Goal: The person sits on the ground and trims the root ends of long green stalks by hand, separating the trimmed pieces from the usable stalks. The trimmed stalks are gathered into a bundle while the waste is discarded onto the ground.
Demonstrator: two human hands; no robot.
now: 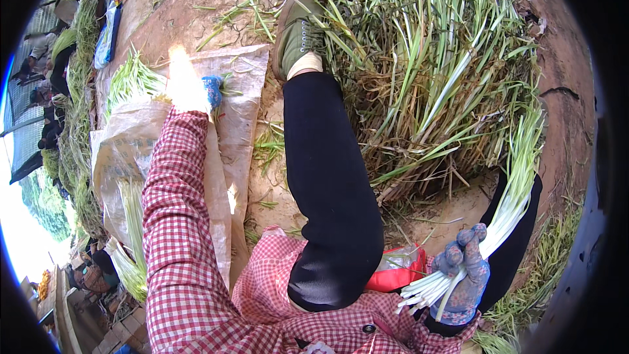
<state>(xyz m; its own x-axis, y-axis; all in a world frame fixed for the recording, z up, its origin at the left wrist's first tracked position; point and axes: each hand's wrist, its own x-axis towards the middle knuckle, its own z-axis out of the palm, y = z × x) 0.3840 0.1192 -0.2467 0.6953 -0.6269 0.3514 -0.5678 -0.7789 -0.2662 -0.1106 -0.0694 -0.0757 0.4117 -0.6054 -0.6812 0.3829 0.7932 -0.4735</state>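
My right hand [462, 268], in a blue patterned glove, grips a bundle of leafy stalks [511, 201]. Their cut white ends stick out to the lower left, and the green leaves reach up along my leg. My left arm stretches forward over a pale woven sack [245, 88]. At its end my left hand [191, 86] is mostly washed out by sunlight; only a blue gloved part shows clearly, so its grip cannot be told. Beside it lie green stalks [130, 81] on the sack. A large heap of green and dry brown stalks [432, 69] lies before me.
My green shoe [300, 29] touches the heap's left edge. A red plastic bag [400, 270] lies by my knee. More stalks [132, 241] rest at the sack's lower left. Other people sit along a long row of greens [81, 108] at the far left.
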